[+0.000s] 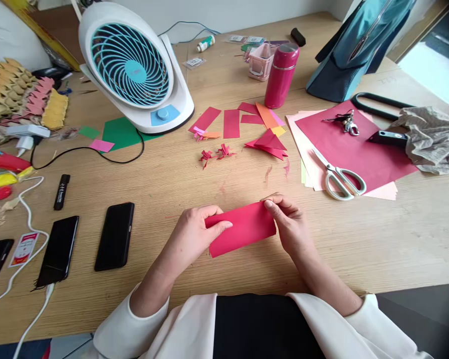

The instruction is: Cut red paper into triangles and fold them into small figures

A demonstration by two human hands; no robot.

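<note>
A red strip of paper (243, 227) is held up over the near part of the table, slightly tilted. My left hand (192, 234) pinches its left end, with the thumb lying on top. At the upper right corner, my right hand (289, 219) grips it between thumb and fingers. Beyond the hands lie small red paper knots (224, 151), cut red strips (231, 123) and a pile of folded red triangles (267, 144). White-handled scissors (340, 177) rest to the right on a stack of paper, topped by a red sheet (381, 157).
A white fan (134, 70) stands at the back left and a pink thermos (282, 75) at the back. A blue bag (355, 55) is at the back right. Phones (114, 237), a black marker (62, 192) and a white cable (30, 214) lie on the left.
</note>
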